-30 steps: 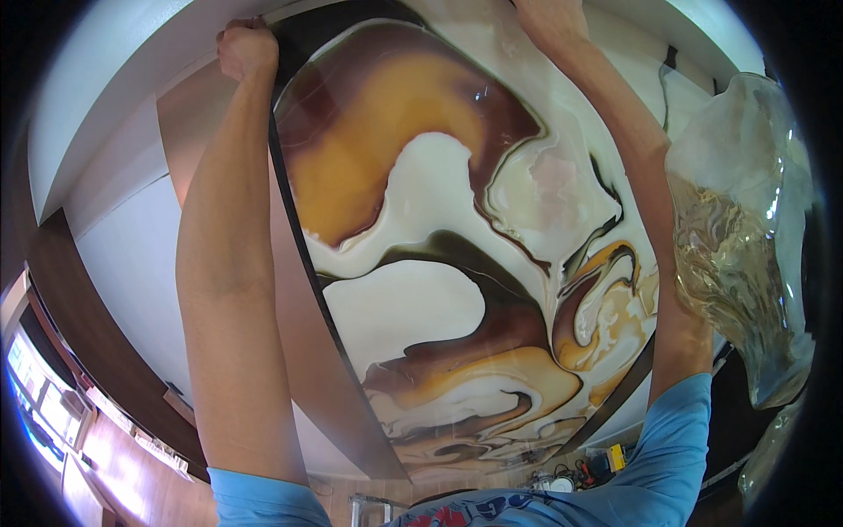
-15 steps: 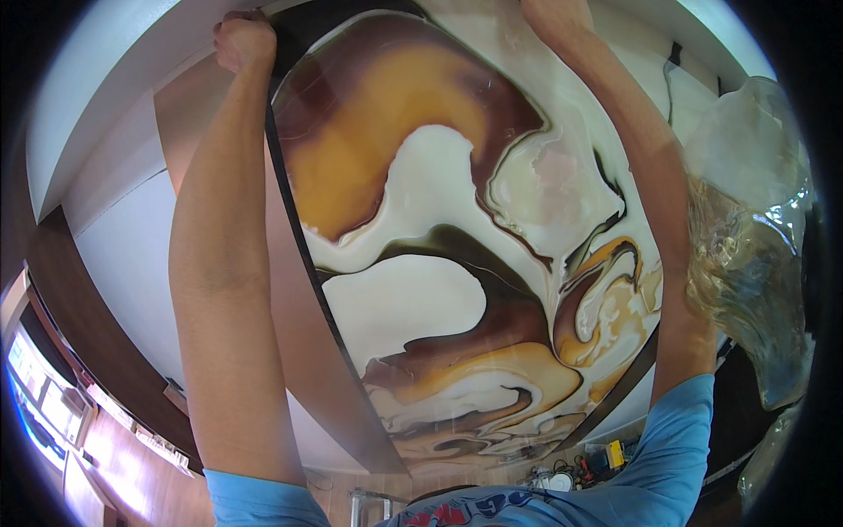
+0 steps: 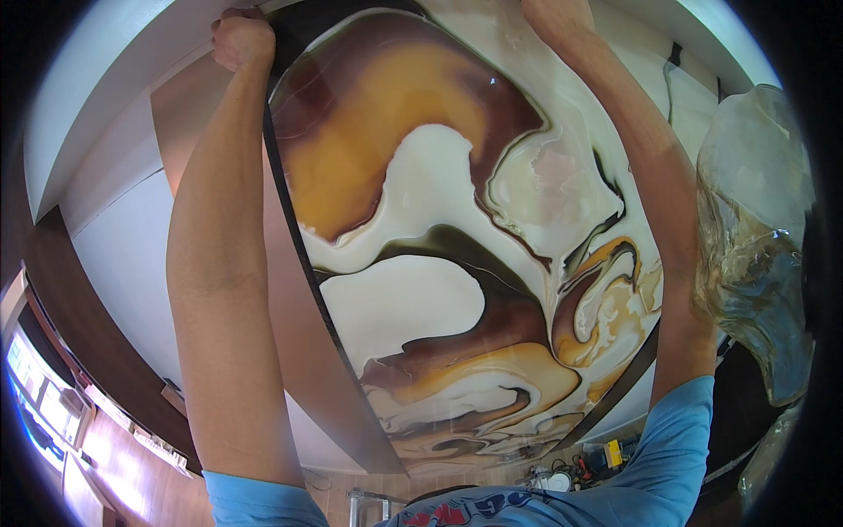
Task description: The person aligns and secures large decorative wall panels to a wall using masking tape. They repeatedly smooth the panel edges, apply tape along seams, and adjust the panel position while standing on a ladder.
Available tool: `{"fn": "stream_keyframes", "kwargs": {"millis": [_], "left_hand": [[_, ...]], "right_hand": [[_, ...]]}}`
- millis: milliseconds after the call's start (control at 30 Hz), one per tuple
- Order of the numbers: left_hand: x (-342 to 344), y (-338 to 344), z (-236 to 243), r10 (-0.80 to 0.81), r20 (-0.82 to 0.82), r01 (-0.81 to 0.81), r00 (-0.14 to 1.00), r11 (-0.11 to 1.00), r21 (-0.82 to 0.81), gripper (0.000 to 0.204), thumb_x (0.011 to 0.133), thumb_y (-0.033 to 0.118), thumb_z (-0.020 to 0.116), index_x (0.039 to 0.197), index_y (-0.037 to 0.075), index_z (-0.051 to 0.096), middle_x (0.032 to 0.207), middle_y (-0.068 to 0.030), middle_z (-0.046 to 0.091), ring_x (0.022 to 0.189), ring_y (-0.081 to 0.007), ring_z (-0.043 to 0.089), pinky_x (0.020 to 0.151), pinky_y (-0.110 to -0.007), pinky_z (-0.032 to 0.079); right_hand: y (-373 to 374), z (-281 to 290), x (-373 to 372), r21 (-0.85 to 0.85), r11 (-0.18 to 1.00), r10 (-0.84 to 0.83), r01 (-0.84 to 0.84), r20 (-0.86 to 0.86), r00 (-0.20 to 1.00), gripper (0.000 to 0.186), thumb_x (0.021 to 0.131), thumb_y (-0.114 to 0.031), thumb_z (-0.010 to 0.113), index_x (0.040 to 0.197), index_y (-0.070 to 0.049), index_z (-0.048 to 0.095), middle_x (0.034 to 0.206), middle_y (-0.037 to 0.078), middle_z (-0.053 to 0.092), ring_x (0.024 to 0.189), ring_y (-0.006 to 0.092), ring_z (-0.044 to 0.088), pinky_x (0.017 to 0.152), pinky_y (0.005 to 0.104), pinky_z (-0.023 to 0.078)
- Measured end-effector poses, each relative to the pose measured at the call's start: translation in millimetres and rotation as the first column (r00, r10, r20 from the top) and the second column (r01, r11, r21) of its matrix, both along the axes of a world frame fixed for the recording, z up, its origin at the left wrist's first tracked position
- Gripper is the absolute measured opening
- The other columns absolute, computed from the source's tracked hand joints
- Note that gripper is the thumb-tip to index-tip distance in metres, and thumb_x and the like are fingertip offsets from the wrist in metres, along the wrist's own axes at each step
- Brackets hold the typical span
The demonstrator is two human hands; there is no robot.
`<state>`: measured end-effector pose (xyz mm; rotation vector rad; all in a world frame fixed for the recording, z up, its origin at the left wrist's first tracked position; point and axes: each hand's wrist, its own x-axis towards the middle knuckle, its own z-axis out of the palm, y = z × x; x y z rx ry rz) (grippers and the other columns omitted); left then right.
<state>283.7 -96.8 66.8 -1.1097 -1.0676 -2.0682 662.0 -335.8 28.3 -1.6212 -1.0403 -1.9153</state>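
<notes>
A large glossy panel [image 3: 413, 290], marbled in white, amber, brown and black, with a straight dark left edge, fills the middle of the view. My left hand [image 3: 243, 39] is curled closed at its upper-left dark edge, arm stretched along a smooth tan strip [image 3: 303, 386]. My right hand [image 3: 553, 18] is at the top of the panel, cut off by the picture's edge, so its fingers are hidden. A translucent, wavy glass-like piece [image 3: 751, 237] sits beside my right forearm, at the right.
White ceiling-like boards [image 3: 114, 263] and a curved brown band [image 3: 88, 325] surround the panel. A bright window [image 3: 31, 395] is at lower left, wooden floor [image 3: 118, 452] beside it. Tools [image 3: 606, 457] and a metal ladder-like frame [image 3: 369, 501] show low in the view.
My left forearm and hand have shifted slightly left and up. My right forearm and the glass-like piece appear a little further right. The marbled panel has barely moved in the view.
</notes>
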Motion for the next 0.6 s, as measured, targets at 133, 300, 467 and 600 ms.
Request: {"fn": "stream_keyframes", "kwargs": {"millis": [133, 300, 467, 600], "left_hand": [[0.5, -1.2, -1.1, 0.015, -0.013, -0.016, 1.000, 1.000, -0.021, 0.043, 0.094, 0.050, 0.066, 0.118, 0.016, 0.078, 0.123, -0.0193, 0.072, 0.114, -0.0405, 0.070, 0.098, -0.053, 0.055], [1.4, -4.4, -2.5, 0.005, -0.010, -0.005, 1.000, 0.999, -0.038, 0.044, 0.095, 0.051, 0.067, 0.119, 0.016, 0.078, 0.123, -0.0183, 0.072, 0.115, -0.0391, 0.070, 0.098, -0.052, 0.055], [9.7, -9.1, -5.6, -0.047, 0.049, 0.050, 0.998, 0.997, -0.057, 0.044, 0.094, 0.051, 0.068, 0.119, 0.016, 0.078, 0.122, -0.0182, 0.072, 0.116, -0.0391, 0.070, 0.099, -0.052, 0.055], [14.0, -12.5, -7.3, 0.029, 0.059, -0.028, 0.998, 0.999, -0.015, 0.032, 0.093, 0.044, 0.070, 0.106, 0.016, 0.079, 0.115, -0.0151, 0.072, 0.107, -0.0352, 0.072, 0.094, -0.049, 0.057]], "right_hand": [[1.5, 0.2, 0.6, -0.003, 1.000, -0.019, 0.019, -0.005, 1.000, 0.028, 0.101, -0.017, 0.058, 0.119, -0.012, 0.079, 0.122, 0.013, 0.072, 0.120, 0.0272, 0.065, 0.098, 0.0449, 0.047], [3.6, 2.5, 2.9, 0.001, 1.000, -0.005, 0.005, 0.005, 1.000, 0.028, 0.100, -0.017, 0.057, 0.116, -0.013, 0.079, 0.120, 0.012, 0.073, 0.119, 0.0269, 0.066, 0.096, 0.0457, 0.047], [5.9, 4.3, 4.0, 0.019, 1.000, 0.015, -0.015, 0.019, 1.000, 0.028, 0.100, -0.019, 0.056, 0.114, -0.013, 0.080, 0.120, 0.012, 0.073, 0.119, 0.0272, 0.066, 0.096, 0.0468, 0.046], [5.7, 3.9, 3.4, 0.032, 0.999, 0.038, -0.040, 0.046, 0.998, 0.028, 0.099, -0.019, 0.056, 0.113, -0.013, 0.081, 0.120, 0.013, 0.072, 0.119, 0.0280, 0.066, 0.096, 0.0469, 0.046]]}}
